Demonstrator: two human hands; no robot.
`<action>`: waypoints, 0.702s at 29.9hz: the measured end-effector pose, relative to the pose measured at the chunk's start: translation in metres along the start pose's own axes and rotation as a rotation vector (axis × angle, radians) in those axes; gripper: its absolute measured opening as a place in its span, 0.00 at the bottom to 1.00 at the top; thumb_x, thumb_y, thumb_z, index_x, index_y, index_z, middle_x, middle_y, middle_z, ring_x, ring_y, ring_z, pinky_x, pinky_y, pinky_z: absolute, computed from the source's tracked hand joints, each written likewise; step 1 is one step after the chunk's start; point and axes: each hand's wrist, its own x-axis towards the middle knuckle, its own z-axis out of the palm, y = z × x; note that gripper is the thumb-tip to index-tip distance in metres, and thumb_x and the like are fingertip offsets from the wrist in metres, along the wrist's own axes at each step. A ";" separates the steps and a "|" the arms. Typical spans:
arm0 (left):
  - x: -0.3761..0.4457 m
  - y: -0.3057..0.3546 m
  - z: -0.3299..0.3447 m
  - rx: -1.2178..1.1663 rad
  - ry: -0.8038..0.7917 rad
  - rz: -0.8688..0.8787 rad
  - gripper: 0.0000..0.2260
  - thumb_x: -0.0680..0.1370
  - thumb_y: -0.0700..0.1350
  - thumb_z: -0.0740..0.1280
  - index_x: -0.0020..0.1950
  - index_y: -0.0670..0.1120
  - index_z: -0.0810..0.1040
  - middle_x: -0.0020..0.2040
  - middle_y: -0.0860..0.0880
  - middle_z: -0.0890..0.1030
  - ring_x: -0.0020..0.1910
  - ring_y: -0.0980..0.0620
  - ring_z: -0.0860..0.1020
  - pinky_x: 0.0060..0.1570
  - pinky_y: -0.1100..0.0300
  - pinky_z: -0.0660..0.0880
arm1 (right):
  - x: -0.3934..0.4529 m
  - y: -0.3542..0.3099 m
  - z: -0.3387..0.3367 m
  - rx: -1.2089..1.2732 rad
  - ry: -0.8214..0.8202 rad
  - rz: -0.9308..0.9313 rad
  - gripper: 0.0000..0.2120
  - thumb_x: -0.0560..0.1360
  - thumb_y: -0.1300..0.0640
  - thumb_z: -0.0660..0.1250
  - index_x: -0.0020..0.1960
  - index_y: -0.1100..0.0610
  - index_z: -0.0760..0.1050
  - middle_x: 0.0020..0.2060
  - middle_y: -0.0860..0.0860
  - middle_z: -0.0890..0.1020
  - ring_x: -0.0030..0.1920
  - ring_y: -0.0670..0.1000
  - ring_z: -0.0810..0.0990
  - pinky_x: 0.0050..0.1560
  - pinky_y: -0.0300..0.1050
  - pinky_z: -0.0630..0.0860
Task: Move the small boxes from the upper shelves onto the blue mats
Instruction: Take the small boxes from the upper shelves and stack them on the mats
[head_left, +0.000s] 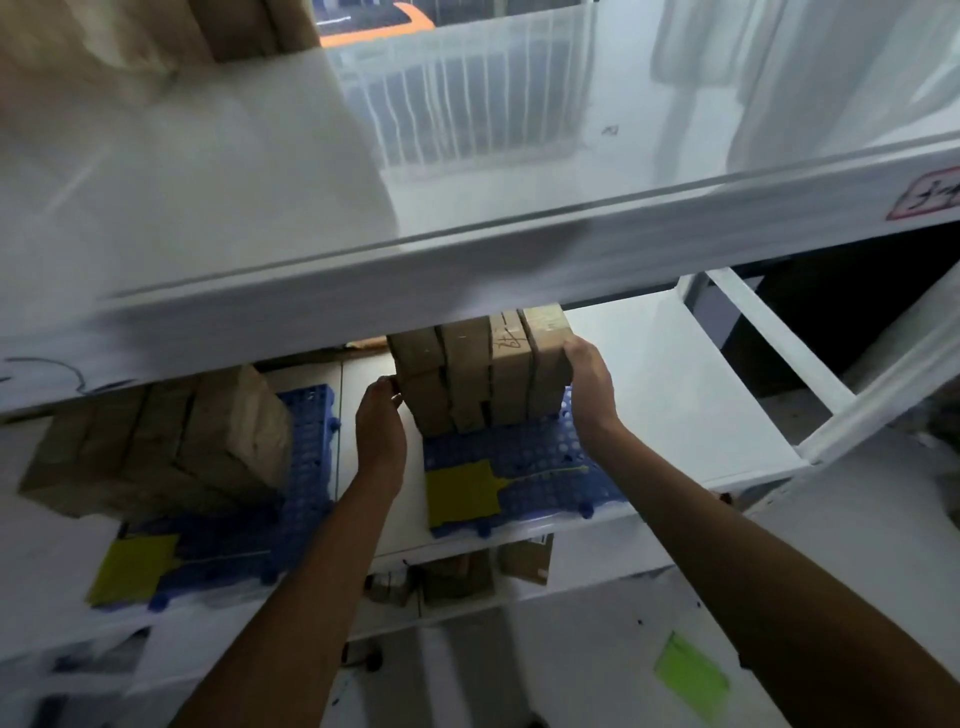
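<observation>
A block of several small brown cardboard boxes (483, 369) stands upright on the right blue mat (524, 467), its top partly hidden behind the upper shelf's front edge. My left hand (379, 415) presses on the block's left side and my right hand (589, 384) on its right side, so both hands clamp it. A second stack of small boxes (171, 441) rests on the left blue mat (249, 545). Each mat carries a yellow label near its front.
The white upper shelf (363, 291) runs across the view just above the boxes. Large cardboard cartons (130, 36) sit on it at top left. A lower shelf holds more small boxes (457, 577). The white rack frame (779, 338) stands at right.
</observation>
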 end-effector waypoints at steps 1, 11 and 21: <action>0.002 0.001 -0.001 -0.011 0.015 -0.005 0.15 0.84 0.50 0.55 0.50 0.54 0.81 0.54 0.53 0.83 0.60 0.50 0.79 0.58 0.55 0.71 | 0.000 0.001 0.000 -0.002 -0.004 0.000 0.17 0.86 0.48 0.56 0.67 0.57 0.74 0.54 0.47 0.80 0.51 0.42 0.78 0.38 0.28 0.76; 0.030 0.048 0.021 -0.166 -0.137 -0.114 0.12 0.84 0.56 0.57 0.52 0.58 0.80 0.51 0.56 0.84 0.51 0.54 0.81 0.56 0.52 0.78 | 0.022 -0.001 0.002 0.059 -0.108 0.133 0.18 0.85 0.39 0.51 0.62 0.45 0.75 0.53 0.44 0.82 0.54 0.43 0.78 0.57 0.46 0.75; 0.024 -0.006 -0.006 -0.117 -0.072 -0.192 0.24 0.85 0.59 0.50 0.79 0.55 0.64 0.79 0.53 0.65 0.78 0.53 0.63 0.77 0.48 0.54 | 0.026 0.028 -0.032 -0.321 0.135 0.023 0.22 0.85 0.45 0.50 0.63 0.56 0.76 0.60 0.56 0.82 0.58 0.56 0.80 0.60 0.52 0.74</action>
